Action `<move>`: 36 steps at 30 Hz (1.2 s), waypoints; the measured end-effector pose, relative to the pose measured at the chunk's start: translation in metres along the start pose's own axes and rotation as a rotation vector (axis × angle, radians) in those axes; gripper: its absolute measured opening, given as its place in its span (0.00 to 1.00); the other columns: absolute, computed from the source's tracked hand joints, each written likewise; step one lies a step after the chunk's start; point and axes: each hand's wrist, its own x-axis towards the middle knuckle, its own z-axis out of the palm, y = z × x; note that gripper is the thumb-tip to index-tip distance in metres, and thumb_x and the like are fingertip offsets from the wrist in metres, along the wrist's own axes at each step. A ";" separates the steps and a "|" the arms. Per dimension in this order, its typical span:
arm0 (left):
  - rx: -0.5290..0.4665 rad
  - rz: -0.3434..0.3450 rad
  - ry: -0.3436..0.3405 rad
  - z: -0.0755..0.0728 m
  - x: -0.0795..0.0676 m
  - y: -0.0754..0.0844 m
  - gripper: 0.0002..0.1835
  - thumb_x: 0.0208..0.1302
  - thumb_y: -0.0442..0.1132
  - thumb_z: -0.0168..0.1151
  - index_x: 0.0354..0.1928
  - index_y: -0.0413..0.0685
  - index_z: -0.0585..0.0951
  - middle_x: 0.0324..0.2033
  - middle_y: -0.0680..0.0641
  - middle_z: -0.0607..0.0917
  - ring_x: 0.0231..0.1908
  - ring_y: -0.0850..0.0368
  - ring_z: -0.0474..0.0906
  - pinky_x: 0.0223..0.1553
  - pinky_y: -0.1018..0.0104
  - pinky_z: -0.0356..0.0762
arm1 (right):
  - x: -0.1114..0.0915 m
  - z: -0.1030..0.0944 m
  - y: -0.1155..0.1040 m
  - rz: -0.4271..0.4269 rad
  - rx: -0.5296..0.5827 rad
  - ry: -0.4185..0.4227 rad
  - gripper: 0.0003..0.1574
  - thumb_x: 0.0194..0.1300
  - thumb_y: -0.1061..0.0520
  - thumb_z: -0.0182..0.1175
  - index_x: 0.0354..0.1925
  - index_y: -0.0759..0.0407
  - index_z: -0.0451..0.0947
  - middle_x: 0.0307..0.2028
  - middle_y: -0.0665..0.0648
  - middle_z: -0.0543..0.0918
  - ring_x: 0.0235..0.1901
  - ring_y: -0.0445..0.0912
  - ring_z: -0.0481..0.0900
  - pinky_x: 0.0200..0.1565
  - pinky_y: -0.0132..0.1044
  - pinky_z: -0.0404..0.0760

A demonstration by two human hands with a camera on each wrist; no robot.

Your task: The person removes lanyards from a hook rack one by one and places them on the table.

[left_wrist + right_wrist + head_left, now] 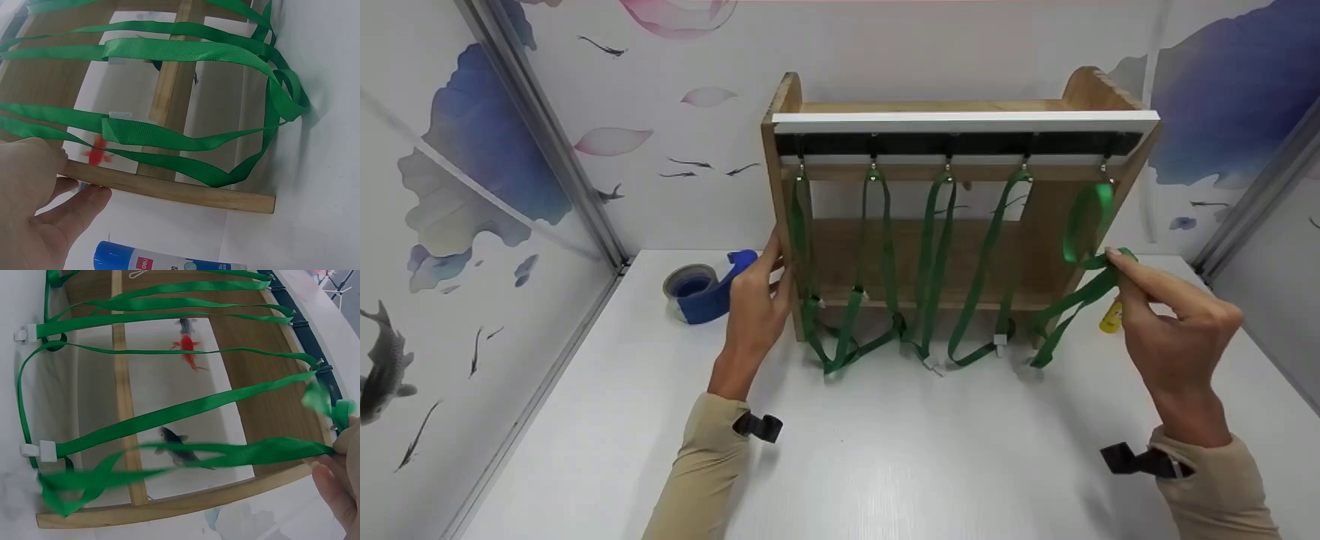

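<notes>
A wooden rack (pixel 960 116) stands on the white table, tilted slightly in the head view. Several green lanyards hang from hooks along its dark front strip (pixel 911 143), their lower loops lying near the table. My left hand (pixel 757 304) grips the rack's left side board (pixel 169 188), thumb and fingers on either side of it. At the far right, my right hand (pixel 1177 330) pinches the end lanyard (pixel 1072 304) between thumb and fingertips, partway down. That lanyard's upper loop is still on its hook; its lower part trails leftward. White plastic clips (pixel 48 451) show on neighbouring lanyards.
Left of the rack lie a roll of tape (pixel 679 281) and something blue (pixel 709 304) beside it. A blue-and-white cylinder (pixel 169 260) with printed labels shows in the left wrist view. Behind the right hand is a small yellow object (pixel 1110 319). Printed wall panels enclose the table.
</notes>
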 end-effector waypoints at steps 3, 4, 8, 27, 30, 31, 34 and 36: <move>0.010 0.005 0.008 0.000 0.000 0.000 0.34 0.83 0.38 0.60 0.85 0.57 0.64 0.68 0.44 0.85 0.63 0.46 0.87 0.52 0.52 0.92 | 0.001 -0.002 -0.006 0.005 -0.012 -0.030 0.16 0.69 0.73 0.65 0.49 0.63 0.93 0.41 0.72 0.92 0.42 0.14 0.81 0.48 0.14 0.78; 0.011 0.005 0.008 0.000 0.000 0.000 0.34 0.83 0.38 0.60 0.85 0.57 0.64 0.68 0.44 0.85 0.63 0.46 0.88 0.52 0.52 0.92 | 0.001 -0.002 -0.005 0.007 -0.018 -0.047 0.16 0.69 0.73 0.64 0.50 0.63 0.92 0.42 0.72 0.92 0.43 0.13 0.81 0.48 0.14 0.78; 0.007 0.005 0.007 -0.001 0.000 0.000 0.34 0.83 0.37 0.60 0.85 0.57 0.64 0.68 0.44 0.85 0.63 0.46 0.88 0.52 0.51 0.92 | -0.001 -0.002 0.003 0.025 -0.028 -0.105 0.19 0.70 0.72 0.63 0.54 0.61 0.92 0.45 0.69 0.93 0.43 0.14 0.81 0.49 0.14 0.77; -0.007 -0.013 0.005 0.000 -0.001 -0.001 0.34 0.83 0.38 0.60 0.85 0.58 0.64 0.69 0.45 0.85 0.64 0.46 0.87 0.53 0.50 0.91 | -0.004 -0.006 0.036 0.263 0.018 -0.281 0.18 0.72 0.63 0.71 0.58 0.51 0.91 0.50 0.37 0.92 0.46 0.21 0.87 0.52 0.13 0.81; -0.007 -0.022 0.006 0.000 -0.002 -0.001 0.35 0.82 0.38 0.61 0.85 0.58 0.64 0.69 0.46 0.85 0.64 0.46 0.87 0.53 0.51 0.91 | -0.003 -0.007 0.035 0.378 0.056 -0.318 0.21 0.74 0.60 0.71 0.63 0.49 0.89 0.48 0.35 0.92 0.45 0.24 0.89 0.51 0.15 0.82; -0.007 -0.023 0.006 0.000 -0.002 -0.001 0.35 0.82 0.38 0.61 0.85 0.58 0.64 0.69 0.46 0.85 0.64 0.46 0.87 0.53 0.51 0.92 | -0.003 -0.008 0.035 0.411 0.066 -0.332 0.23 0.74 0.59 0.70 0.65 0.48 0.87 0.48 0.35 0.92 0.45 0.25 0.89 0.52 0.16 0.82; -0.003 -0.025 0.006 0.000 -0.001 0.000 0.35 0.82 0.38 0.61 0.85 0.58 0.64 0.68 0.46 0.86 0.64 0.46 0.87 0.53 0.51 0.92 | -0.001 -0.011 0.036 0.480 0.117 -0.396 0.28 0.76 0.56 0.69 0.71 0.48 0.82 0.47 0.37 0.93 0.45 0.29 0.91 0.56 0.17 0.82; -0.006 -0.024 0.006 0.000 -0.001 0.000 0.35 0.82 0.38 0.61 0.85 0.58 0.64 0.68 0.46 0.85 0.64 0.46 0.87 0.53 0.51 0.92 | -0.001 -0.013 0.037 0.492 0.164 -0.472 0.29 0.77 0.56 0.68 0.72 0.51 0.80 0.47 0.39 0.94 0.46 0.31 0.92 0.55 0.20 0.83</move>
